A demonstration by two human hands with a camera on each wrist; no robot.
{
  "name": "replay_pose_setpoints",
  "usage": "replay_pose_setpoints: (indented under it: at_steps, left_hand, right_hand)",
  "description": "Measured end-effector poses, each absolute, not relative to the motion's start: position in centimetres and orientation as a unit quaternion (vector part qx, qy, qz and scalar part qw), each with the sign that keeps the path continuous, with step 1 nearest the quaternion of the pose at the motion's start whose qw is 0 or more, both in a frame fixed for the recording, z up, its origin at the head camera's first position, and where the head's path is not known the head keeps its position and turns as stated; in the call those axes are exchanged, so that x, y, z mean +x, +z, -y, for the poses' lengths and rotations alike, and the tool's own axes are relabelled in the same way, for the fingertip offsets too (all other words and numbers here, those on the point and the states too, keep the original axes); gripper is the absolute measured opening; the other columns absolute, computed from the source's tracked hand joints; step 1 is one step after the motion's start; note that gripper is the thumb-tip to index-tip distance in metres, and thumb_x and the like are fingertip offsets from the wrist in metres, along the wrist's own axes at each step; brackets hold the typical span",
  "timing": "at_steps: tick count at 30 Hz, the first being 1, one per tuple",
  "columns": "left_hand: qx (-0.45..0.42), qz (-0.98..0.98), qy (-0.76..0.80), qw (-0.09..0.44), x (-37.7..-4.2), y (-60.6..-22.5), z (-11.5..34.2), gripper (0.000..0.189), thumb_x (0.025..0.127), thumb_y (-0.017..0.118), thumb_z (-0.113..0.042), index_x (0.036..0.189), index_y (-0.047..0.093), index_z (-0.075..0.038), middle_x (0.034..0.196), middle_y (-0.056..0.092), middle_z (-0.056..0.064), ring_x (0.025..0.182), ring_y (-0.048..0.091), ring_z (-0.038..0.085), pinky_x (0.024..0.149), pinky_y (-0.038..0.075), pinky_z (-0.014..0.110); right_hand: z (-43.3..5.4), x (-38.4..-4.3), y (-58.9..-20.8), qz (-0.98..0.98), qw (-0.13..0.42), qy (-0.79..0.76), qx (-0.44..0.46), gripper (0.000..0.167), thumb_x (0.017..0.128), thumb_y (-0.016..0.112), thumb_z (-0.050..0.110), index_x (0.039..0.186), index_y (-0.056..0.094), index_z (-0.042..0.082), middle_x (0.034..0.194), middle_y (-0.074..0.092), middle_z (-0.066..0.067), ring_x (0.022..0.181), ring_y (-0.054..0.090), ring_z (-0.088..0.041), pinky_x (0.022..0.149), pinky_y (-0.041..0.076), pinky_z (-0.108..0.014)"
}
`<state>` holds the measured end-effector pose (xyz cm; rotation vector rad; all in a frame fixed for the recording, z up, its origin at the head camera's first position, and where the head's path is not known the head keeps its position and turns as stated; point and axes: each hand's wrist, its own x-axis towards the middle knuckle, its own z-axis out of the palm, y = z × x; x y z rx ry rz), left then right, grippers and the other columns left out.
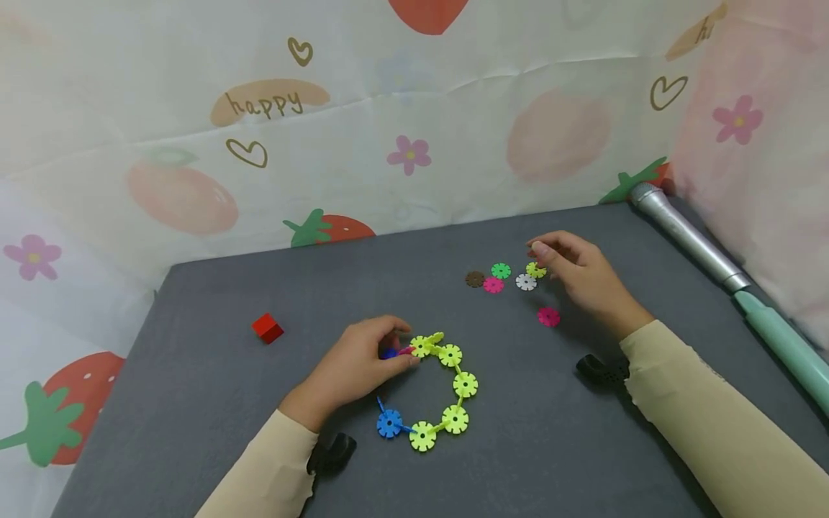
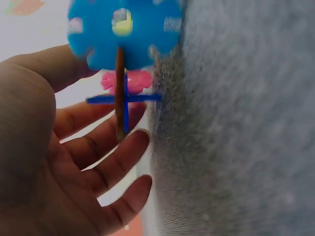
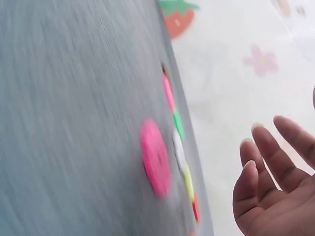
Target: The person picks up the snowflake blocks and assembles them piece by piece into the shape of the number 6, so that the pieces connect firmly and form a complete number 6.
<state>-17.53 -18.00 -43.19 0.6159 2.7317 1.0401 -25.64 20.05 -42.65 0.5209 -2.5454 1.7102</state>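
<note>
A curved chain of notched plastic discs, mostly yellow [image 1: 465, 385], lies on the table. A blue disc [image 1: 389, 424] joins one end of it. My left hand [image 1: 359, 360] pinches the other side, at a pink disc [image 1: 406, 350] and a dark blue one [image 1: 388, 354]. The left wrist view shows the blue disc [image 2: 123, 37] close up, a brown piece [image 2: 120, 93] edge-on and the pink disc [image 2: 126, 82]. My right hand [image 1: 583, 277] hovers over loose discs, near a yellow disc [image 1: 535, 270]. Its thumb and index tips nearly meet; whether they pinch anything is unclear.
Loose brown [image 1: 475, 279], green [image 1: 501, 270], pink [image 1: 494, 285] and white [image 1: 526, 282] discs lie near the right hand, with another pink disc [image 1: 549, 316] closer in. A red block [image 1: 268, 328] sits left. A microphone-like stick [image 1: 693, 237] lies along the right edge.
</note>
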Motion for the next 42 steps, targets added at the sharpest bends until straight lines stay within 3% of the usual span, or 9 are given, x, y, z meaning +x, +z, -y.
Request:
replay_pose_setpoints:
  at_steps: [4,9,13,17,24,29,36,42]
  left_hand:
    - [0.215,-0.924,0.308,0.07,-17.8,-43.1,17.5,0.038,0.097,0.087,-0.033,0.127,0.075,-0.012,0.099,0.065,-0.006,0.091,0.059,0.015,0.081,0.054,0.04]
    - [0.231,-0.919,0.31,0.078,-18.1,-42.8,16.7,0.041,0.098,0.087,-0.032,0.131,0.074,-0.011,0.116,0.067,-0.003,0.106,0.059,0.018,0.093,0.054,0.043]
    - [0.252,-0.911,0.317,0.077,-18.0,-43.0,16.2,0.035,0.1,0.084,-0.027,0.13,0.076,-0.011,0.118,0.067,-0.003,0.104,0.059,0.018,0.091,0.053,0.042]
    - [0.253,-0.906,0.333,0.063,-17.8,-43.6,16.3,0.027,0.101,0.083,-0.023,0.126,0.078,-0.014,0.113,0.067,-0.006,0.096,0.059,0.014,0.084,0.054,0.038]
    - [0.244,-0.905,0.345,0.041,-17.6,-44.1,16.5,0.025,0.099,0.085,-0.023,0.123,0.08,-0.015,0.107,0.066,-0.007,0.09,0.057,0.013,0.078,0.052,0.036]
    - [0.236,-0.91,0.338,0.03,-17.4,-44.4,16.3,0.022,0.098,0.087,-0.024,0.117,0.079,-0.016,0.102,0.065,-0.008,0.087,0.056,0.013,0.075,0.051,0.037]
    - [0.236,-0.912,0.336,0.013,-17.4,-44.6,16.1,0.02,0.097,0.088,-0.024,0.114,0.08,-0.017,0.101,0.065,-0.009,0.086,0.056,0.012,0.074,0.051,0.035]
    - [0.244,-0.915,0.321,0.006,-17.3,-44.5,15.9,0.025,0.096,0.088,-0.024,0.117,0.081,-0.014,0.105,0.068,-0.007,0.092,0.058,0.012,0.078,0.052,0.037]
  right_hand:
    - [-22.4,-26.1,-42.7,0.828,0.04,0.544,0.13,0.043,0.115,0.058,0.038,0.14,0.067,0.005,0.132,0.067,-0.016,0.115,0.063,-0.031,0.09,0.051,-0.034]
    - [-25.3,-26.6,-43.4,0.855,0.047,0.508,0.09,0.051,0.113,0.062,0.042,0.146,0.063,0.004,0.136,0.064,-0.012,0.115,0.058,-0.025,0.091,0.046,-0.028]
    - [-27.1,-27.1,-44.2,0.878,-0.017,0.473,0.077,0.06,0.109,0.068,0.047,0.153,0.058,0.008,0.143,0.062,-0.012,0.118,0.056,-0.023,0.09,0.045,-0.032]
    - [-28.3,-27.6,-44.5,0.89,-0.082,0.439,0.093,0.062,0.103,0.08,0.041,0.153,0.06,0.01,0.145,0.06,-0.012,0.121,0.054,-0.025,0.092,0.045,-0.035]
    - [-28.7,-27.7,-44.1,0.905,-0.092,0.39,0.144,0.038,0.099,0.086,0.021,0.129,0.075,0.002,0.12,0.061,-0.013,0.098,0.053,-0.026,0.079,0.045,-0.029]
    - [-28.2,-27.6,-43.9,0.901,-0.094,0.398,0.144,0.028,0.1,0.084,0.017,0.119,0.07,0.002,0.111,0.067,-0.012,0.096,0.059,-0.026,0.079,0.047,-0.03]
    - [-25.9,-27.2,-43.8,0.89,-0.056,0.436,0.124,0.024,0.104,0.079,0.023,0.116,0.074,0.002,0.099,0.07,-0.011,0.089,0.061,-0.024,0.074,0.049,-0.029]
    - [-22.7,-26.5,-43.7,0.862,-0.056,0.488,0.126,0.022,0.104,0.079,0.02,0.114,0.077,0.001,0.1,0.068,-0.01,0.082,0.058,-0.022,0.068,0.05,-0.03]
